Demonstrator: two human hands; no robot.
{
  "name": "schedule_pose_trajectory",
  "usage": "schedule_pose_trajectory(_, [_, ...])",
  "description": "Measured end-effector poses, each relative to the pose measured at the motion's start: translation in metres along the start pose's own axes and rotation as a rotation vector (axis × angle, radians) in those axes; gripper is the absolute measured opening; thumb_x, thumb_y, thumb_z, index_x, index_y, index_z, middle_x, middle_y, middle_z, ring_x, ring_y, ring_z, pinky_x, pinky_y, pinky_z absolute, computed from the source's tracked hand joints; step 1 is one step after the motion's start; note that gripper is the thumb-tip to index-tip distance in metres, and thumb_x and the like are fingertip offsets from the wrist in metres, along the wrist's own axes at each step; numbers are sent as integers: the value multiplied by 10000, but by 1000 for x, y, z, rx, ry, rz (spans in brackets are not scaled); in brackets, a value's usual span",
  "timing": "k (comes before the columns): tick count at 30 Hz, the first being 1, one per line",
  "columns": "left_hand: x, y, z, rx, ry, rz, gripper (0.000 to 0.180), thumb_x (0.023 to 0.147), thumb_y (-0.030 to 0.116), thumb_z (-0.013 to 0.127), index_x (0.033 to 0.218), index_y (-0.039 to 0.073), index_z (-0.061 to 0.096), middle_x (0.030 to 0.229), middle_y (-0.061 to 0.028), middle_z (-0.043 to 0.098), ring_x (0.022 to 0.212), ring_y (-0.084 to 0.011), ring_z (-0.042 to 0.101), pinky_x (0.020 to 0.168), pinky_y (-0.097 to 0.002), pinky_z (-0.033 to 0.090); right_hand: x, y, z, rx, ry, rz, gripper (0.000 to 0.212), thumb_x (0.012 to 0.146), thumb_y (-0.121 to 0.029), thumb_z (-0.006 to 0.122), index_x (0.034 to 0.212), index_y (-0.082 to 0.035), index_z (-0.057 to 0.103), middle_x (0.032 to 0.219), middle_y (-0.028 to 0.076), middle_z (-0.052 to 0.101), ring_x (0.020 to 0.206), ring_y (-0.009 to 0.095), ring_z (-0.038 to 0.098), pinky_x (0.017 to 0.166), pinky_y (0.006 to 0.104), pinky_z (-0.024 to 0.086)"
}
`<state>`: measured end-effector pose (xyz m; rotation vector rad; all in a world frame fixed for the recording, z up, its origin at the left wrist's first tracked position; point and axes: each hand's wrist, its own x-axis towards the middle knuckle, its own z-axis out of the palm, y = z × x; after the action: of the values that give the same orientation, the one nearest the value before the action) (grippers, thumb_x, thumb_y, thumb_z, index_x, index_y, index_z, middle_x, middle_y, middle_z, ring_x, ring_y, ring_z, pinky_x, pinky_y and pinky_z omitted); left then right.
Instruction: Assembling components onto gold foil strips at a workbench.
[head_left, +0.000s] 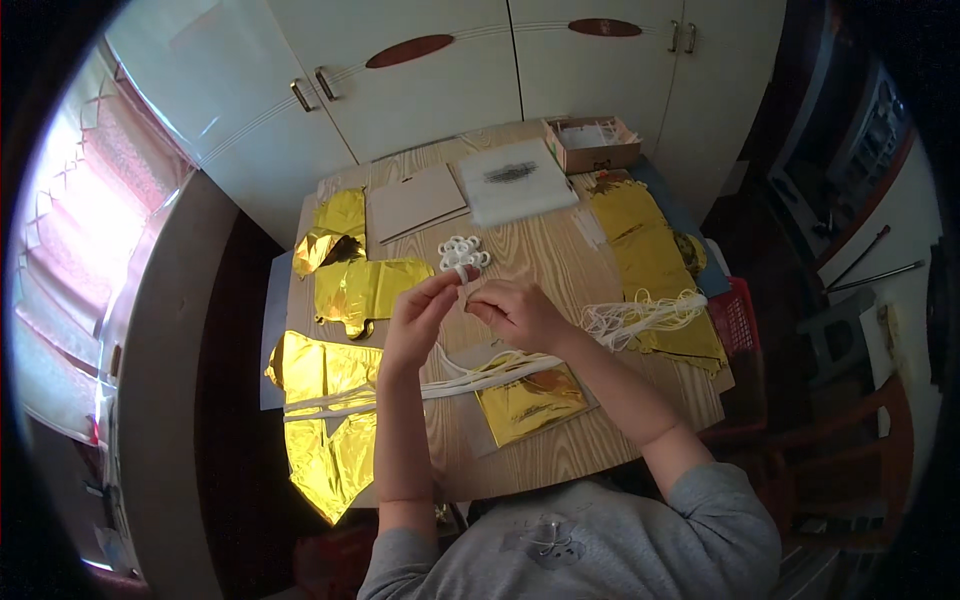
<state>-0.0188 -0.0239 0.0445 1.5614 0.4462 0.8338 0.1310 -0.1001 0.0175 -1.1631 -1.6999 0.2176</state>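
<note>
The work looks partway along: a knobbly cluster of small white rings [462, 252] is gathered into a flower-like clump beyond the centre of the pale wood-grain desk [540, 262], toward its far edge, just past the fingertips. The left hand [420, 320] has its fingers together on a narrow white band [462, 274] beside that clump. The right hand's [518, 315] fingers are drawn together close by; whether they pinch a strand, I cannot tell.

Plenty seems left: a long hank of smooth white cords [490, 378] crosses toward the left edge, and a loopy tangle of thin white strands [650, 318] lies near the right edge. Limp, mirror-bright gold foil sheets [372, 292] lie along the left edge, creased and flat; 1 folded gold foil piece [530, 402] sits near the front edge. A matte brown cardboard box [600, 158] stands at the far right corner.
</note>
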Motion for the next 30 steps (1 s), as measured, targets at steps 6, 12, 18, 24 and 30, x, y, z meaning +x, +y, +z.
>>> schedule_pose_trajectory(6, [-4, -7, -11, -25, -286, -96, 177, 843, 50, 502, 948, -55, 599, 927, -79, 624, 875, -137, 573, 811, -264, 433, 6, -9, -22, 27, 143, 118, 72, 789, -80, 608, 849, -45, 587, 719, 71, 577, 616, 187, 562, 545, 287, 440])
schedule_pose_trajectory(12, [-5, -8, -4, -222, -111, 2, 187, 852, 64, 514, 979, -42, 603, 923, -60, 631, 959, -130, 545, 837, -257, 421, 1, -5, -5, -18, 88, 7, 115, 778, -153, 616, 813, -47, 587, 691, 87, 571, 617, 243, 577, 538, 329, 453])
schedule_pose_trajectory(18, [-4, -5, -5, 128, -197, -64, 158, 847, 54, 516, 935, -42, 606, 886, -59, 627, 865, -123, 568, 797, -254, 432, 6, -15, -23, -22, 119, 40, 115, 799, -159, 605, 814, -47, 585, 700, 85, 573, 623, 229, 578, 535, 306, 447])
schedule_pose_trajectory(24, [-4, -17, -10, -323, -217, -62, 158, 847, 68, 523, 917, -43, 611, 870, -75, 626, 860, -130, 570, 809, -269, 430, 4, -1, -10, 106, 90, 140, 97, 801, -144, 600, 819, -49, 592, 739, 83, 585, 629, 222, 581, 541, 297, 446])
schedule_pose_trajectory(30, [-2, -5, 3, -133, 7, 1, 168, 850, 50, 520, 961, -43, 605, 909, -77, 630, 902, -133, 569, 840, -266, 423, 3, -17, -10, -61, 102, -23, 90, 780, -124, 612, 828, -50, 599, 728, 74, 578, 627, 218, 587, 547, 310, 463])
